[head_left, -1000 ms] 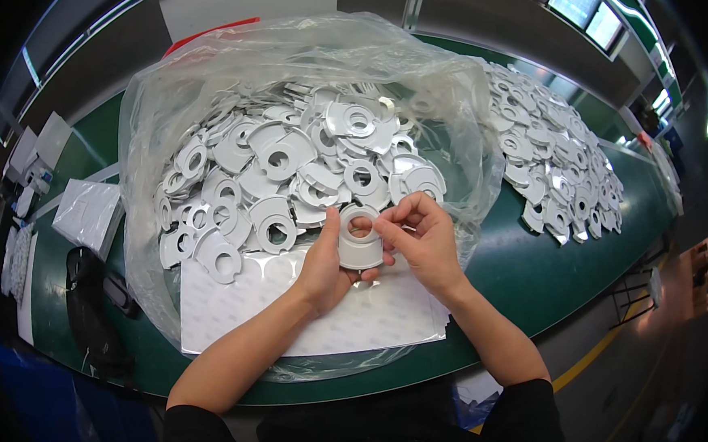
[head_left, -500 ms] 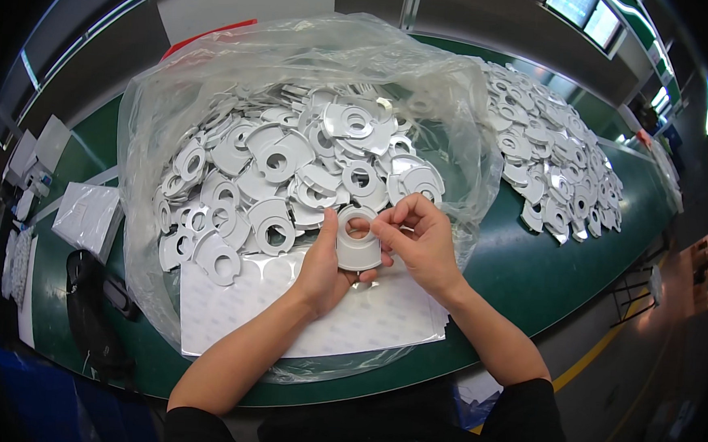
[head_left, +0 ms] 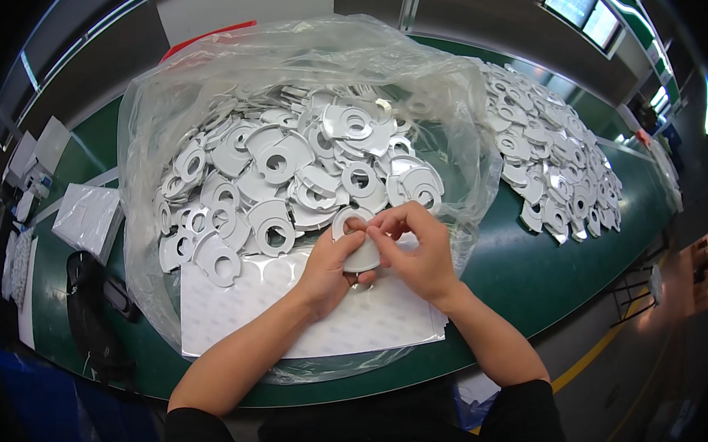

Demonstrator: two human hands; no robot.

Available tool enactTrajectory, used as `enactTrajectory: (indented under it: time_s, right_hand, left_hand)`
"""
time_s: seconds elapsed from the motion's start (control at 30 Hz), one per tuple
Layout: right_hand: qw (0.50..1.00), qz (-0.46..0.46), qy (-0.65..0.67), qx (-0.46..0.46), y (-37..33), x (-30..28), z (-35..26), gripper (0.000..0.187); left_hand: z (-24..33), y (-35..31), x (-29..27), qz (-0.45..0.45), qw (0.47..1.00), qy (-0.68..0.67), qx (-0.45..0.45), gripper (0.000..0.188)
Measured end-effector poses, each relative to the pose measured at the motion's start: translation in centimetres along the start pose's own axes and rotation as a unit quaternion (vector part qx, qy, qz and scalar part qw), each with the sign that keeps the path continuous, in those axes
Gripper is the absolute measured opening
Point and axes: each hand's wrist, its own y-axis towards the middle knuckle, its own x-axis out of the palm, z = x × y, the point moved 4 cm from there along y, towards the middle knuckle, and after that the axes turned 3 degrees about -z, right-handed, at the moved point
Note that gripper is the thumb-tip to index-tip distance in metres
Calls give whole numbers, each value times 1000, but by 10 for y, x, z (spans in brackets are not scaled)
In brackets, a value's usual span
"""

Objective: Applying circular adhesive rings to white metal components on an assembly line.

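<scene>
Two bare hands meet over one white ring-shaped part [head_left: 361,260], held above the near edge of the green table [head_left: 545,273], around the middle of that edge. The left hand [head_left: 324,274] is closed on the part, its thumb lying across the top by the round opening and its fingers curled underneath. The right hand [head_left: 419,257] has its thumb and forefinger brought together at the ring's right side; whether they grip the rim or only touch it, I cannot tell. Beneath the hands, white glossy sheets [head_left: 380,328] lie toward the table's near edge, inside the mouth of a large clear plastic bag [head_left: 158,112]. Just beyond the hands, a heap of similar white parts [head_left: 285,160] fills the bag, many overlapping and tilted. A second heap of white parts [head_left: 557,152] lies outside the bag, toward the table's far right corner. Toward the left edge is a white packet in clear wrap [head_left: 86,219]; nearer the near left corner lie a long black item [head_left: 93,310] and, just beside it, a small dark object [head_left: 120,297].
</scene>
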Motion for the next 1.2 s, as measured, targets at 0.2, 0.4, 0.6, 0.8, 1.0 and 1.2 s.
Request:
enactTrajectory:
  time_s: [0.2, 0.4, 0.6, 0.8, 1.0, 1.2]
  right_hand:
    - [941, 34, -253, -224, -4, 2, -18, 22]
    - [977, 74, -178, -96, 1, -2, -13, 24]
    - [962, -6, 196, 190, -4, 2, 15, 20]
    - [970, 13, 143, 196, -2, -3, 14, 13]
    - [971, 17, 106, 214, -2, -3, 7, 20]
    - [974, 17, -62, 215, -8, -5, 9, 37]
  left_hand:
    - [-1, -1, -2, 13, 1000, -22, 17, 14]
    - [1, -4, 2, 11, 999, 25, 24, 16]
    - [0, -2, 9, -24, 998, 53, 23, 24]
    - [-3, -4, 13, -35, 991, 124, 39, 32]
    - [-5, -5, 16, -93, 989, 113, 17, 62]
    - [-7, -6, 17, -81, 989, 124, 20, 70]
